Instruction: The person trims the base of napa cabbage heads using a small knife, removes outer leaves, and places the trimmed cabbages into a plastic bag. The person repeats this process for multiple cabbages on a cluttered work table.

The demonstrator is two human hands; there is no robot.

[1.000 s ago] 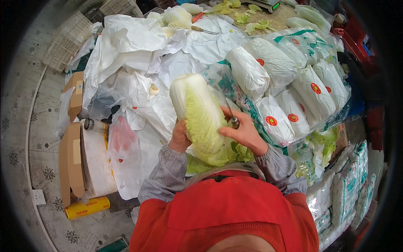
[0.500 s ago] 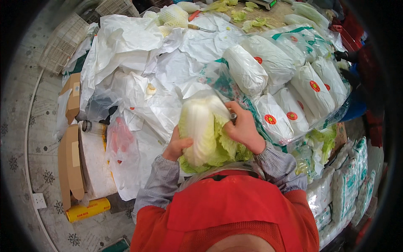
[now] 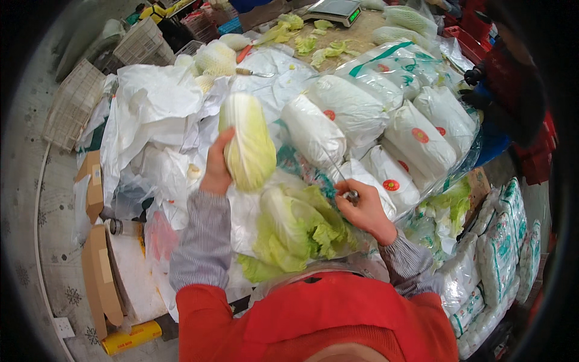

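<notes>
A pale napa cabbage point(image 3: 248, 142) is gripped in my left hand point(image 3: 218, 164), held up over the white sheets with its white base end away from me. My right hand point(image 3: 367, 210) is closed around the handle of a knife point(image 3: 336, 169), whose thin blade points away and to the left, apart from the cabbage. Between my forearms, close to my red apron, lie loose green cabbage leaves point(image 3: 292, 226). Just beyond the knife are cabbages wrapped in white point(image 3: 313, 131) with round red stickers, grouped on clear plastic with green print.
Crumpled white sheets point(image 3: 151, 90) cover the left of the table. Another tool with a wooden handle point(image 3: 244, 71) lies at the back, near a scale point(image 3: 332, 11). Cardboard point(image 3: 99, 277) and a yellow roll point(image 3: 131, 336) are at left. A person point(image 3: 512, 90) stands at far right.
My left hand has lifted the cabbage away and to the left, leaving outer leaves behind near me. My right hand with the knife has moved back from it, slightly right and nearer.
</notes>
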